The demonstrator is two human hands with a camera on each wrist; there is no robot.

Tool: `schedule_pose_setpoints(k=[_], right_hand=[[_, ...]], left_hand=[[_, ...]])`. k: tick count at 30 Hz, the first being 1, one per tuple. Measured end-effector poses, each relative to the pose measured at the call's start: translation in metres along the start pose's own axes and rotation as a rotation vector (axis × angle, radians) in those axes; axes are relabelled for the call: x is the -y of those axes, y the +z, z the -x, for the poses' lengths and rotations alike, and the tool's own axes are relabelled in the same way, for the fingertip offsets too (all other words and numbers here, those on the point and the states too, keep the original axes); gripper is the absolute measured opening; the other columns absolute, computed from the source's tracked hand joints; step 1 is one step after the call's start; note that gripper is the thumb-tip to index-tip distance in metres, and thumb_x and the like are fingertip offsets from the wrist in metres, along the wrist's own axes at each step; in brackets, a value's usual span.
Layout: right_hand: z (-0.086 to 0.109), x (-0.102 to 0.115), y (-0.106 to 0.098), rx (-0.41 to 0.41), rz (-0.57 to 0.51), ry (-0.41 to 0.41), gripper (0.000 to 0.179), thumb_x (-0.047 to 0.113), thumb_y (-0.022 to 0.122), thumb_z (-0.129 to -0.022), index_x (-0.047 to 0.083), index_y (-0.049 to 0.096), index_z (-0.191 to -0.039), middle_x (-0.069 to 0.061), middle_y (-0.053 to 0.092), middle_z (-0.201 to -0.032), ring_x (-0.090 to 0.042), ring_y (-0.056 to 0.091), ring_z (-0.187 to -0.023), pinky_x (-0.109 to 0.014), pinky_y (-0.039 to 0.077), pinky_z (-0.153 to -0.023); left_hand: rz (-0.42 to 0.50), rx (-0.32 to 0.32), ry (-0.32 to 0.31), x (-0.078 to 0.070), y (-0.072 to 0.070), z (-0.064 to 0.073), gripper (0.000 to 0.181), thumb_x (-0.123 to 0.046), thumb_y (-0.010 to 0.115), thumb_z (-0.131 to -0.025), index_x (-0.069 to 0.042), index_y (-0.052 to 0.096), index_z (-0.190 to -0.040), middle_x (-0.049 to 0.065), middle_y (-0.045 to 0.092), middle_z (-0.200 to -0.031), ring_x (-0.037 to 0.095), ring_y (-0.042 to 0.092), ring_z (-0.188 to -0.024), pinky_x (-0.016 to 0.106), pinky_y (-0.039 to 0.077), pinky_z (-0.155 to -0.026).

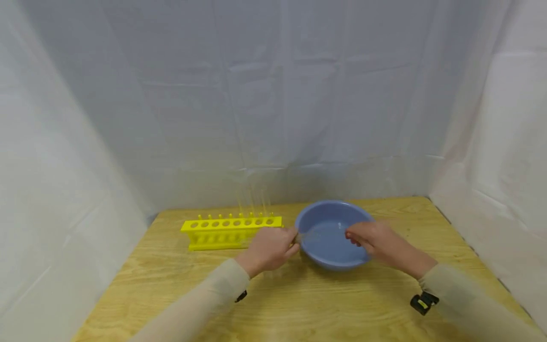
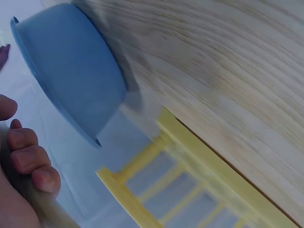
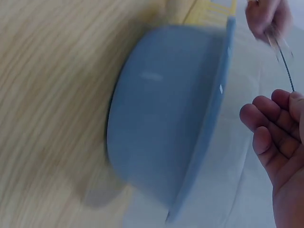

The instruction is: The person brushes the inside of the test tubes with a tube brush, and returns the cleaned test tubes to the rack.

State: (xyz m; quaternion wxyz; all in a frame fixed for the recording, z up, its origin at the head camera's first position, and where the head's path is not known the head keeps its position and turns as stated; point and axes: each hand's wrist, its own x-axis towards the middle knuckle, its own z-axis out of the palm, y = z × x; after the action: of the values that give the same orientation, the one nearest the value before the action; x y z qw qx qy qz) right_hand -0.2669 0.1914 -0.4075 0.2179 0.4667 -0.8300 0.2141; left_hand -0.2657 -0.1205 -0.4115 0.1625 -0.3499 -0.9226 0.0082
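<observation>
Glass or clear plastic: which is held between the 2 hands, in the slim transparent tube [image 3: 272, 39]?

That cannot be told, so fragility is best assumed. The tube is gripped in the left hand [image 1: 272, 247], fingers curled round it, beside the left rim of the round blue plastic basin [image 1: 333, 264].

And by the right hand [image 1: 384, 244], what is held?

A thin dark wire [image 3: 287, 69] is pinched at 1 end between thumb and fingertips, over the basin's right part. Its other end appears to be run into the tube.

How should they be handled?

The tube is judged light, stiff and, if wet, slippery; its barrel should be held firmly around the middle, without hard squeezing. The wire is thought springy; it should be lined up with the tube, since the wall could be cracked by a sideways push.

Are others seen?

Faint clear tubes [image 1: 252, 202] are stood at the far side of the long yellow plastic rack [image 1: 231, 228], left of the basin.
</observation>
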Motion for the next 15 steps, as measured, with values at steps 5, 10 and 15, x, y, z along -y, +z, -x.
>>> schedule_pose_setpoints(k=[5,10,15], right_hand=[[-0.011,0.010,0.018,0.031,-0.064,-0.040,0.015,-0.002,0.062,-0.096,0.010,0.069,-0.098,0.004,0.068,-0.081,0.001,0.058,-0.070,-0.019,0.050,-0.062],[-0.013,0.015,0.019,0.076,-0.273,0.129,0.019,0.009,0.054,-0.104,0.015,0.068,-0.091,0.006,0.061,-0.071,0.002,0.051,-0.062,-0.022,0.047,-0.058],[-0.017,0.016,0.018,0.052,-0.504,0.220,0.031,0.009,0.048,-0.106,0.013,0.058,-0.078,0.009,0.045,-0.062,0.001,0.037,-0.053,-0.026,0.041,-0.054]], left_hand=[[-0.043,-0.053,0.037,-0.009,0.003,-0.005,0.023,-0.034,0.050,-0.102,-0.017,0.050,-0.086,-0.007,0.040,-0.059,0.008,0.036,-0.045,0.023,0.026,-0.041],[-0.077,-0.107,0.034,-0.009,0.006,-0.005,0.023,-0.033,0.054,-0.101,-0.017,0.050,-0.085,-0.008,0.037,-0.058,0.007,0.032,-0.043,0.023,0.020,-0.039],[-0.092,-0.115,0.037,-0.009,0.006,-0.006,0.022,-0.033,0.054,-0.100,-0.017,0.050,-0.086,-0.008,0.036,-0.057,0.007,0.031,-0.042,0.023,0.019,-0.039]])
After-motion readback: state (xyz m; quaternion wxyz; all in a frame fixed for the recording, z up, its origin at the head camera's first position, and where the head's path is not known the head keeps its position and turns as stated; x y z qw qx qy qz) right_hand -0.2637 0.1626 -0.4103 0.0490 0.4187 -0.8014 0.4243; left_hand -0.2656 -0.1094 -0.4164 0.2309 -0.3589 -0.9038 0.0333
